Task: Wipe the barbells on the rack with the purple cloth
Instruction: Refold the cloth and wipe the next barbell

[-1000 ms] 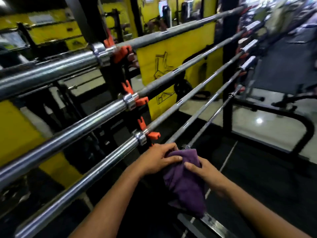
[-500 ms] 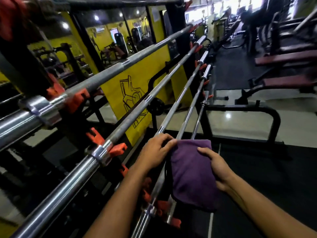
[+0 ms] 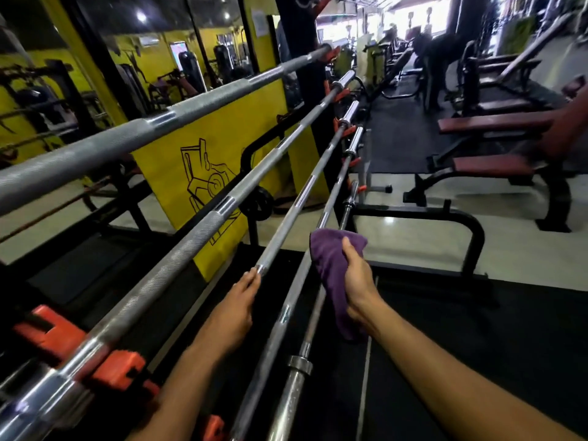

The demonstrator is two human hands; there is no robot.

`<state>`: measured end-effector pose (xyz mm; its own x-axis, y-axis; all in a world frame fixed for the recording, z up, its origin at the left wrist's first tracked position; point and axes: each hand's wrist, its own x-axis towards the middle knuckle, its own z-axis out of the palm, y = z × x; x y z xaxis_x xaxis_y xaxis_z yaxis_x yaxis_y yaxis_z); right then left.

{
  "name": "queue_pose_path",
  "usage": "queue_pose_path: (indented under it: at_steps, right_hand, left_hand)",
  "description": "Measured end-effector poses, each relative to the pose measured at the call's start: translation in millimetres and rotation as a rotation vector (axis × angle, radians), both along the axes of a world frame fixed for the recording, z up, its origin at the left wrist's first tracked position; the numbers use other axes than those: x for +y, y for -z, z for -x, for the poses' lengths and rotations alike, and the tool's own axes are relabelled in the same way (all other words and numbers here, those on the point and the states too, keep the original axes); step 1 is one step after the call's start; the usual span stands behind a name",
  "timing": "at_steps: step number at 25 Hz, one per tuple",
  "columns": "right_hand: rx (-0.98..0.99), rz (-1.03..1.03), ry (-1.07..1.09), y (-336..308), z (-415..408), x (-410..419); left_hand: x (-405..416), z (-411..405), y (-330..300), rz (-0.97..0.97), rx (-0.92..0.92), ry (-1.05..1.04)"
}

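Purple cloth (image 3: pixel 331 265) in right hand (image 3: pixel 358 278) covers barbell (image 3: pixel 345 208).

1. This is a gym, a commercial weight room by the look of it
2. Several long steel barbells (image 3: pixel 203 227) lie side by side on a black rack (image 3: pixel 305 90) with orange holders (image 3: pixel 117 370)
3. Padded maroon benches (image 3: pixel 490 122) on black frames stand in a row along the right
4. Black rubber matting (image 3: pixel 477 345) covers part of a pale tiled floor (image 3: pixel 413 249)
5. A yellow panel (image 3: pixel 203 167) behind the bars carries a line drawing, and big wall mirrors (image 3: pixel 159 58) reflect more machines and yellow walls
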<state>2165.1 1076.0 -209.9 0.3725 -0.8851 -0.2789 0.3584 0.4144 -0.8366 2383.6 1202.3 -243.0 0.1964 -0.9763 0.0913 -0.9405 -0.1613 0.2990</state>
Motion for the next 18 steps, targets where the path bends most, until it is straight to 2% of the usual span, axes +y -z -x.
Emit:
queue_pose_path:
  at_steps: [3, 6, 9, 11, 13, 15, 18]
  right_hand:
    - [0.141, 0.196, 0.027, 13.9, -35.7, -16.7]
    - [0.393, 0.476, -0.065, 27.6, -81.2, -22.4]
    - [0.586, 0.955, -0.192, 48.0, -132.8, -25.7]
    - [0.751, 1.307, -0.179, 67.4, -149.3, -37.6]
    - [0.806, 1.529, -0.146, 76.1, -152.9, -62.5]
    - [0.842, 1.674, -0.169, 75.1, -154.2, -95.3]
    - [0.934, 1.635, -0.161, 53.4, -158.5, -137.1]
  left_hand:
    - [0.0, -1.3, 3.7, 0.105, 0.005, -0.021]
    - [4.0, -4.1, 6.1, 0.16, 0.047, -0.021]
    - [3.6, -12.6, 14.5, 0.153, 0.051, 0.001]
    - [2.7, -10.6, 14.5, 0.16, 0.055, 0.003]
    - [3.0, -7.8, 11.9, 0.184, 0.088, -0.017]
    - [4.8, -4.1, 8.4, 0.207, 0.11, -0.044]
    - [6.3, -1.9, 7.9, 0.18, 0.107, -0.06]
